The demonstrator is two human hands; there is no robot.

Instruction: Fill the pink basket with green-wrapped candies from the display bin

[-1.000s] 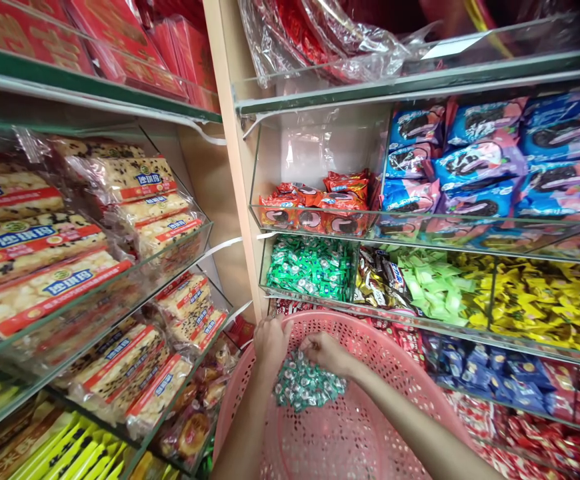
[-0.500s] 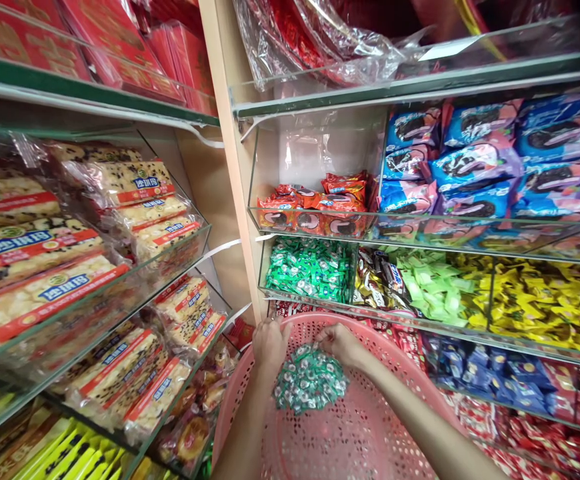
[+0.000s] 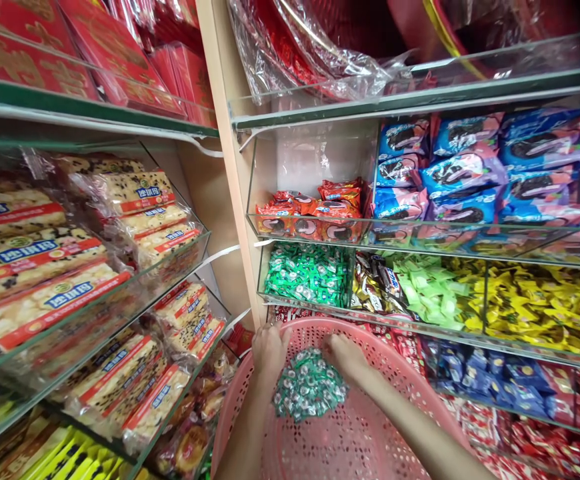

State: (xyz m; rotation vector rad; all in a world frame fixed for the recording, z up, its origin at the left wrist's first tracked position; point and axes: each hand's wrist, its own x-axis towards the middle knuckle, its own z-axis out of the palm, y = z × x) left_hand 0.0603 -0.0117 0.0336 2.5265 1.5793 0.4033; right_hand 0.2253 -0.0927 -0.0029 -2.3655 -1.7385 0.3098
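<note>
A pink perforated plastic basket (image 3: pixel 320 440) is in front of me at the bottom centre. My left hand (image 3: pixel 270 350) is closed around its far-left rim. Inside the basket lies a pile of green-wrapped candies (image 3: pixel 311 387). Over the right edge of this pile is my right hand (image 3: pixel 346 357), its fingers curled in; whatever they may hold is hidden. Just beyond the basket, a clear shelf bin holds many more green-wrapped candies (image 3: pixel 306 275).
Wrapped snack bars (image 3: pixel 50 257) fill the slanted shelves on the left. To the right are blue cookie packs (image 3: pixel 463 170), light green candies (image 3: pixel 433 290) and yellow candies (image 3: pixel 545 303) behind clear shelf lips. A wooden post (image 3: pixel 233 160) divides the two shelf units.
My right hand has shifted slightly right and down over the candies, its fingers more curled. The left hand keeps its hold on the rim. The view has tilted up slightly.
</note>
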